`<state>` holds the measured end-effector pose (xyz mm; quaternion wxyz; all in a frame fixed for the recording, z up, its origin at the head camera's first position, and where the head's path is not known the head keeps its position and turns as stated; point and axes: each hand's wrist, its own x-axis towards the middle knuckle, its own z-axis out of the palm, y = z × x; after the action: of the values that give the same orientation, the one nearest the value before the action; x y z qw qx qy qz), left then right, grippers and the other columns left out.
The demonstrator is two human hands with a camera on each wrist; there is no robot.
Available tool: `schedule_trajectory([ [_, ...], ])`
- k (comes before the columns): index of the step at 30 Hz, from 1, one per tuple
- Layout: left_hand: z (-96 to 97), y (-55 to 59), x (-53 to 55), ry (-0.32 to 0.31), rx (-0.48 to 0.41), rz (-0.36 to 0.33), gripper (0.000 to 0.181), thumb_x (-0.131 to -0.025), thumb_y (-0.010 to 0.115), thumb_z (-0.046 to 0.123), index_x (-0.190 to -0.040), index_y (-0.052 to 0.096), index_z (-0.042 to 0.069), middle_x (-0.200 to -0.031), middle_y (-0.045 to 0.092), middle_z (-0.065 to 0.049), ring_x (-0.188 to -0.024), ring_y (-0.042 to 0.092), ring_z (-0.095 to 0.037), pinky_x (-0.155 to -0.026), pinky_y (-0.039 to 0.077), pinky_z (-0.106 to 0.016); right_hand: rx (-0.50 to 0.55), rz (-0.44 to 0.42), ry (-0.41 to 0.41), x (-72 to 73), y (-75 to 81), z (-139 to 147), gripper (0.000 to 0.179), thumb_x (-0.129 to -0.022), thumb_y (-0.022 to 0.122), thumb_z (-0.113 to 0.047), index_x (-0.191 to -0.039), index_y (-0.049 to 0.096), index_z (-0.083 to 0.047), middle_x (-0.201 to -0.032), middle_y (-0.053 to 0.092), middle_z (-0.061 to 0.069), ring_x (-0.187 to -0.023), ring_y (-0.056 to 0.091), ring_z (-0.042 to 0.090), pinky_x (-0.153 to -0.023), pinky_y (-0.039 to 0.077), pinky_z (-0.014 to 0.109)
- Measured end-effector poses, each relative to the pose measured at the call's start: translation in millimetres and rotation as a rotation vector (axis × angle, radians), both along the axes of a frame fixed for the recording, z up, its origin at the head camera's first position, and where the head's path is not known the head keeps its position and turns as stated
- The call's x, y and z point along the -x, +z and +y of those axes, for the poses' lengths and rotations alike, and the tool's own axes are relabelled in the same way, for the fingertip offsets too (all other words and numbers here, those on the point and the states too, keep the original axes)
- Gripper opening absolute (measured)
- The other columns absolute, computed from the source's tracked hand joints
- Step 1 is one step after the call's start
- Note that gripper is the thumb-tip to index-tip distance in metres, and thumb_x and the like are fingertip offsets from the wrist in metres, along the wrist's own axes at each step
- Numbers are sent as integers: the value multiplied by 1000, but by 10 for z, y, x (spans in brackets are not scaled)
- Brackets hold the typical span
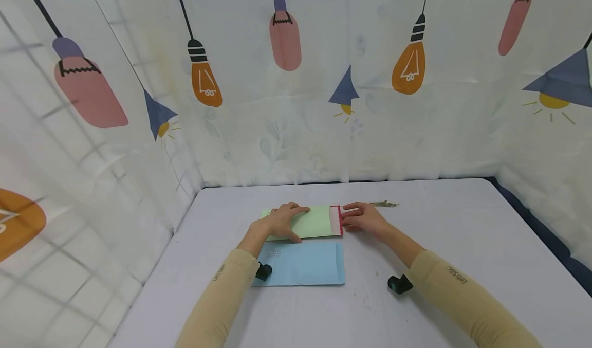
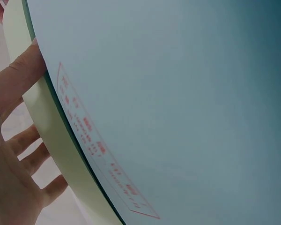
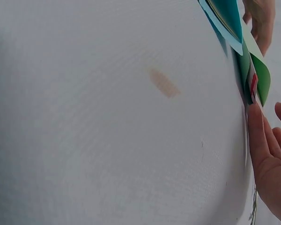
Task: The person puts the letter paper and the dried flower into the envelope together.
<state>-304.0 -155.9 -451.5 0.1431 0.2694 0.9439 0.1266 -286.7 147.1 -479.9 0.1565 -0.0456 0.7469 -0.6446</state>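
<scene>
A light green envelope lies flat toward the back of the table. My left hand spans its left part, gripping it with the thumb at the near edge and the other fingers along the far edge. At its right end a pale pinkish-white piece with a red edge sticks out of the opening, which gapes in the right wrist view. My right hand touches that end with straight fingertips, the thumb standing apart. Nearer to me lies a light blue envelope with a printed box.
A small dried sprig lies behind my right hand. The white table bears a faint brownish stain. A cloth with printed lamps hangs behind and at the sides.
</scene>
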Motion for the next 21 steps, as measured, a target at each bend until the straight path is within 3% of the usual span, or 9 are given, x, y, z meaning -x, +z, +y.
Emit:
schedule_trajectory([
  [21, 12, 10, -2, 9, 2, -3, 93, -80, 90, 40, -158, 42, 27, -154, 41, -10, -141, 37, -31, -112, 29, -61, 50, -13, 48, 3, 11, -103, 52, -98, 70, -8, -143, 48, 6, -130, 65, 26, -108, 69, 33, -90, 57, 40],
])
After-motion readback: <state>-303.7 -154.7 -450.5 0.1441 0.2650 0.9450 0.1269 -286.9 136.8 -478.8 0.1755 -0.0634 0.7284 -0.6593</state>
